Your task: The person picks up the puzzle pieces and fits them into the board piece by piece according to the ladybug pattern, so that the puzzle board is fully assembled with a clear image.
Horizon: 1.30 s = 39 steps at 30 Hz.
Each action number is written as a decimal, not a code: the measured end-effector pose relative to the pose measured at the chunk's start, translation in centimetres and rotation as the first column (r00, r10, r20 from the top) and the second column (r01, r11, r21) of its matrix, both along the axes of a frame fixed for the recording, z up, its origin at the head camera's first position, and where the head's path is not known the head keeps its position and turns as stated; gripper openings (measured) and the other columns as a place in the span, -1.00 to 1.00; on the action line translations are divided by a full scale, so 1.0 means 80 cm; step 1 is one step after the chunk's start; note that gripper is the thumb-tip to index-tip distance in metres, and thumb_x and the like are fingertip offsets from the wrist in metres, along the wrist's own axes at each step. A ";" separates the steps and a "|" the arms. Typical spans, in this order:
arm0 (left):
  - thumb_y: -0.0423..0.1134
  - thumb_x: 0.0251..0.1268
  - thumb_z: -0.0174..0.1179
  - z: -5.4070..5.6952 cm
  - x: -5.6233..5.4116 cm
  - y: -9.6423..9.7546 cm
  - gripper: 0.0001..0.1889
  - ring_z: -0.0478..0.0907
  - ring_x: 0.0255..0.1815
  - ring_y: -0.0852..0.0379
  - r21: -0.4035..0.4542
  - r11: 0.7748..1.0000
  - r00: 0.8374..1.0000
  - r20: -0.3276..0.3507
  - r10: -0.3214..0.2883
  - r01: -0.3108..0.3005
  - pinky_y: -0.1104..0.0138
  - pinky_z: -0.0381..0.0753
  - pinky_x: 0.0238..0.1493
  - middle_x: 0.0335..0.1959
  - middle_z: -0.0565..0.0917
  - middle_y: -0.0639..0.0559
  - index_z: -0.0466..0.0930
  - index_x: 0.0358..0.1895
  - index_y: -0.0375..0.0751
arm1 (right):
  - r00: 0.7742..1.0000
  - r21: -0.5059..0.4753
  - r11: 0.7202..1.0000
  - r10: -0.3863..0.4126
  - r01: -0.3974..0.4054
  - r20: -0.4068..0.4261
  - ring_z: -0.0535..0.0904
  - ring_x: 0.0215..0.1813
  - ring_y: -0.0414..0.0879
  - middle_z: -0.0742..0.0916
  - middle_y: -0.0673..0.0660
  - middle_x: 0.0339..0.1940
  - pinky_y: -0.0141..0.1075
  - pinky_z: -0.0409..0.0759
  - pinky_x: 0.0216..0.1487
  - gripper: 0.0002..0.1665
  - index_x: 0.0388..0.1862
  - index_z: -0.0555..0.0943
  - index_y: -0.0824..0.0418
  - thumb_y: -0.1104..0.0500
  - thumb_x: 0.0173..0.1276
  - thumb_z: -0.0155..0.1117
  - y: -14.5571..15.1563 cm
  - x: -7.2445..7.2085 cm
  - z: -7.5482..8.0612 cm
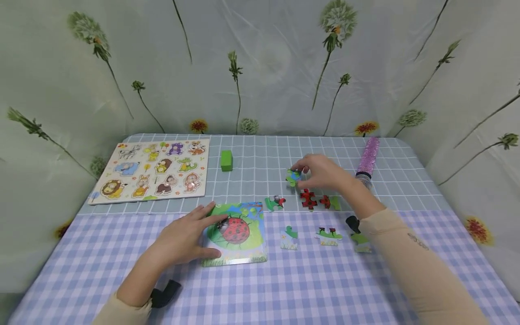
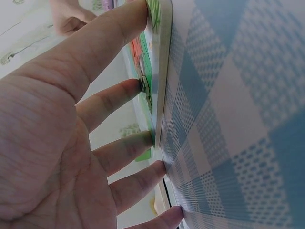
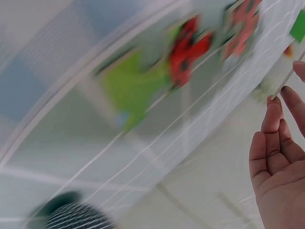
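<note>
My left hand [image 1: 184,237] rests with spread fingers on a square ladybug picture board [image 1: 253,246]; its index fingertip lies by the ladybug's head, its thumb near the lower edge. In the left wrist view, the thumb and fingertips touch the board's side and surface and the cloth. My right hand [image 1: 322,171] pinches a blue and green jigsaw piece [image 1: 291,178] between thumb and fingers, over the grey part of the table. Below it lie a red spotted piece [image 1: 308,199], a red and green piece [image 1: 335,203] and a green piece with red [image 1: 274,204].
Jigsaw pieces with green tops [image 1: 289,243] [image 1: 328,238] [image 1: 361,244] lie along the front. An animal peg puzzle board [image 1: 148,169] stands at the back left, beside a green block [image 1: 226,161]. A glittery purple microphone [image 1: 369,158] lies beyond my right forearm.
</note>
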<state>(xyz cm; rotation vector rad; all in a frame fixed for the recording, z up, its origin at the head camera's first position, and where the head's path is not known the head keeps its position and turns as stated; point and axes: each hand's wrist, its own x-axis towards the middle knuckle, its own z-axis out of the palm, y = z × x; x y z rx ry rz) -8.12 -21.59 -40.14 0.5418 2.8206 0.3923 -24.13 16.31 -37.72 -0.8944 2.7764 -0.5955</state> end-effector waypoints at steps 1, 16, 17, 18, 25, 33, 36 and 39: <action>0.31 0.05 0.60 0.000 0.000 0.000 -0.03 0.26 0.69 -0.40 -0.003 1.000 1.000 -0.002 -0.001 0.001 -0.37 0.62 0.26 0.74 0.25 -0.13 0.44 0.59 0.29 | 1.000 -0.008 1.000 0.021 -0.021 0.000 0.70 0.03 0.05 0.82 0.13 0.04 -0.10 0.69 -0.06 -0.48 0.22 0.78 0.19 0.13 0.27 0.47 -0.006 0.003 0.001; 0.31 0.06 0.60 -0.001 -0.004 -0.001 -0.03 0.26 0.69 -0.39 -0.012 1.000 1.000 0.001 0.002 -0.002 -0.37 0.59 0.31 0.75 0.24 -0.13 0.43 0.60 0.28 | 0.951 -0.015 0.951 0.310 -0.310 -0.003 0.73 -0.04 -0.06 0.81 0.09 0.06 -0.21 0.72 -0.01 -0.53 0.17 0.81 0.16 0.13 0.26 0.48 -0.092 0.046 -0.003; 0.31 0.06 0.60 -0.001 -0.004 -0.001 -0.03 0.26 0.69 -0.39 -0.012 1.000 1.000 0.002 0.002 -0.002 -0.37 0.58 0.32 0.75 0.23 -0.13 0.43 0.60 0.28 | 0.945 -0.011 0.945 0.327 -0.327 -0.008 0.73 -0.04 -0.06 0.81 0.09 0.05 -0.22 0.73 0.00 -0.53 0.16 0.81 0.17 0.12 0.25 0.48 -0.096 0.048 -0.004; 0.31 0.06 0.60 -0.001 -0.004 -0.001 -0.03 0.26 0.69 -0.39 -0.012 1.000 1.000 0.002 0.002 -0.002 -0.37 0.59 0.31 0.75 0.24 -0.13 0.42 0.61 0.29 | 0.939 -0.009 0.939 0.343 -0.343 -0.013 0.73 -0.06 -0.06 0.81 0.09 0.04 -0.23 0.73 0.00 -0.53 0.15 0.81 0.17 0.12 0.24 0.48 -0.100 0.049 -0.006; 0.28 0.06 0.61 -0.002 -0.002 -0.002 -0.03 0.26 0.69 -0.38 -0.007 1.000 1.000 -0.005 0.000 0.000 -0.35 0.59 0.32 0.75 0.24 -0.14 0.43 0.61 0.25 | 0.924 0.006 0.924 0.382 -0.382 0.002 0.67 -0.12 -0.11 0.80 0.08 0.02 -0.34 0.67 -0.07 -0.52 0.14 0.82 0.18 0.12 0.21 0.51 -0.119 0.056 -0.014; 0.31 0.05 0.60 0.000 -0.005 0.000 -0.02 0.27 0.69 -0.40 -0.016 1.000 1.000 0.005 0.001 -0.001 -0.36 0.58 0.34 0.75 0.24 -0.14 0.43 0.60 0.28 | 0.916 0.043 0.916 0.401 -0.400 -0.014 0.66 -0.09 -0.20 0.81 0.06 0.00 -0.36 0.68 -0.03 -0.52 0.12 0.83 0.17 0.08 0.20 0.52 -0.127 0.058 -0.020; 0.32 0.05 0.60 0.000 -0.005 0.000 -0.02 0.26 0.69 -0.40 -0.019 1.000 1.000 0.011 0.004 -0.003 -0.36 0.57 0.35 0.75 0.24 -0.14 0.43 0.60 0.29 | 0.911 0.039 0.911 0.413 -0.412 -0.024 0.65 -0.12 -0.21 0.81 0.06 -0.04 -0.39 0.67 -0.06 -0.52 0.10 0.84 0.18 0.09 0.17 0.54 -0.130 0.058 -0.021; 0.32 0.05 0.59 -0.001 -0.005 0.000 -0.02 0.26 0.69 -0.39 -0.022 1.000 1.000 0.013 0.004 -0.003 -0.36 0.57 0.34 0.75 0.24 -0.14 0.42 0.61 0.29 | 0.906 0.041 0.906 0.423 -0.422 -0.029 0.62 -0.17 -0.23 0.80 0.05 -0.09 -0.42 0.63 -0.11 -0.52 0.09 0.84 0.18 0.09 0.16 0.55 -0.132 0.058 -0.022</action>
